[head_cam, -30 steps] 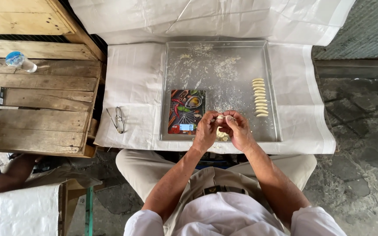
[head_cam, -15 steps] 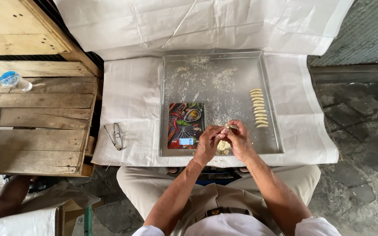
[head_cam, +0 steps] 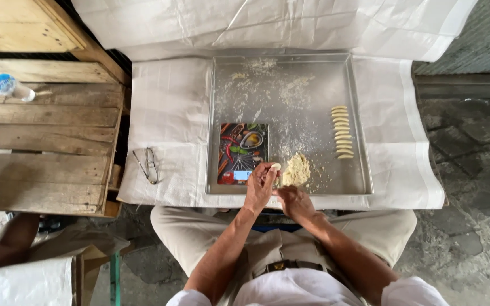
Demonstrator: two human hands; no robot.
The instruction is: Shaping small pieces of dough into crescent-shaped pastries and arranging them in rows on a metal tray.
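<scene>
A metal tray (head_cam: 358,113) dusted with flour lies on a white cloth. On it sit a lump of pale dough (head_cam: 296,170), a row of several shaped dough pieces (head_cam: 341,131) and a small kitchen scale (head_cam: 243,153) with a colourful printed top. My left hand (head_cam: 260,186) pinches a small piece of dough just left of the lump, beside the scale's near corner. My right hand (head_cam: 294,203) rests at the tray's near edge, fingers curled; whether it holds dough I cannot tell.
Folded glasses (head_cam: 148,165) lie on the white cloth (head_cam: 165,119) left of the tray. A wooden pallet bench (head_cam: 46,141) at left carries a plastic bottle (head_cam: 8,86). Another person's arm (head_cam: 7,246) shows at lower left. Stone floor (head_cam: 472,187) lies to the right.
My hands were together over the dough lump; now they have separated, the left holding a small piece near the scale, the right drawn back to the tray's edge. The lump is uncovered.
</scene>
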